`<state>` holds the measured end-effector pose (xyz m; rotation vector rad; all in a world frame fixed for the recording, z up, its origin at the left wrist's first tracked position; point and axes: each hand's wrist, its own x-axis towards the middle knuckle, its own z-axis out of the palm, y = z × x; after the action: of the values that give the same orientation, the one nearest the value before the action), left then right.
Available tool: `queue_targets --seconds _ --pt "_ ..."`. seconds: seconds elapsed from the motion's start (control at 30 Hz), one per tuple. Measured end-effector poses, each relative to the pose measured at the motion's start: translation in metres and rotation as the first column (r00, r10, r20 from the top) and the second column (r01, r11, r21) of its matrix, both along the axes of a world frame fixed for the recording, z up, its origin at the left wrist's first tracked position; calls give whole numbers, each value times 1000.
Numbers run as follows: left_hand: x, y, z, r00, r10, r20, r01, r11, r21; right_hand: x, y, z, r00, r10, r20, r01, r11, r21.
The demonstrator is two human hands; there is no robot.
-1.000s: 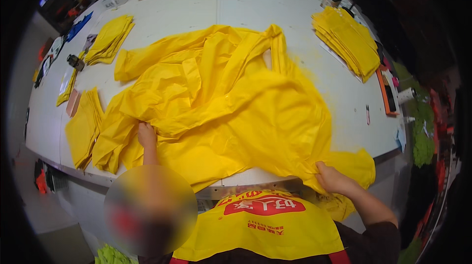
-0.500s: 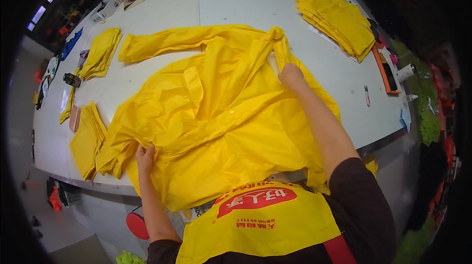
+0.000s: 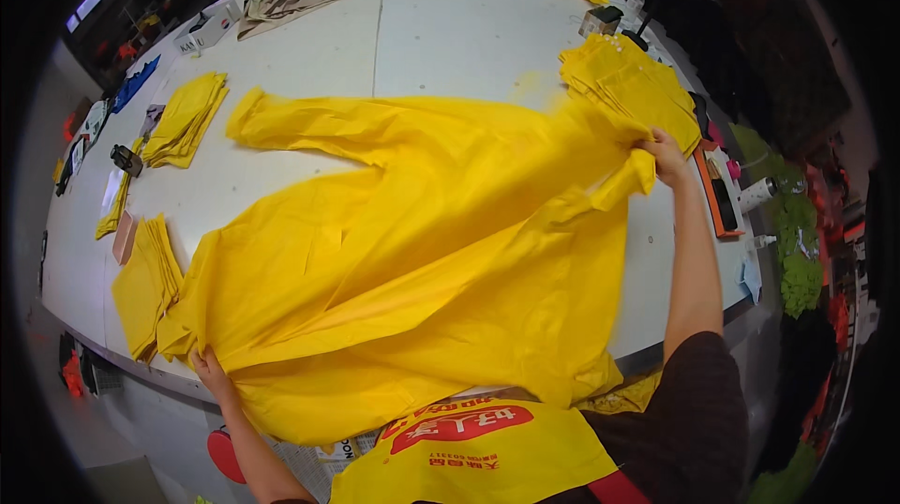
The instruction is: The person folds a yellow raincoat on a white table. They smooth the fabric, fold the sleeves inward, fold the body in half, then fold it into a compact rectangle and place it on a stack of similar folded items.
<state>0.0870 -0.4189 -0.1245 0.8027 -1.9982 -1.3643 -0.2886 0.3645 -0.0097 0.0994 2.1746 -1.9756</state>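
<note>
The yellow coat (image 3: 422,260) is spread over the near edge of the bench (image 3: 469,45), its sides pinched by the left hand (image 3: 211,373) and right hand (image 3: 667,159). It seems light, soft, slippery; best held by edges.

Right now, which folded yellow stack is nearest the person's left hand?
The lower-left stack, by the near edge of the table, close to the left hand; the upper-left stack and upper-right stack lie farther away.
</note>
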Motion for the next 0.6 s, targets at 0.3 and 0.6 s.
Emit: queue_targets --seconds 0.3,0.6 --pt "-33 36 -38 989 -96 114 91 995 49 11 30 -166 903 -366 -226 337 273 901" --pt "-28 39 26 682 -326 655 159 940 303 82 -178 -60 818 546 -183 -103 450 887"
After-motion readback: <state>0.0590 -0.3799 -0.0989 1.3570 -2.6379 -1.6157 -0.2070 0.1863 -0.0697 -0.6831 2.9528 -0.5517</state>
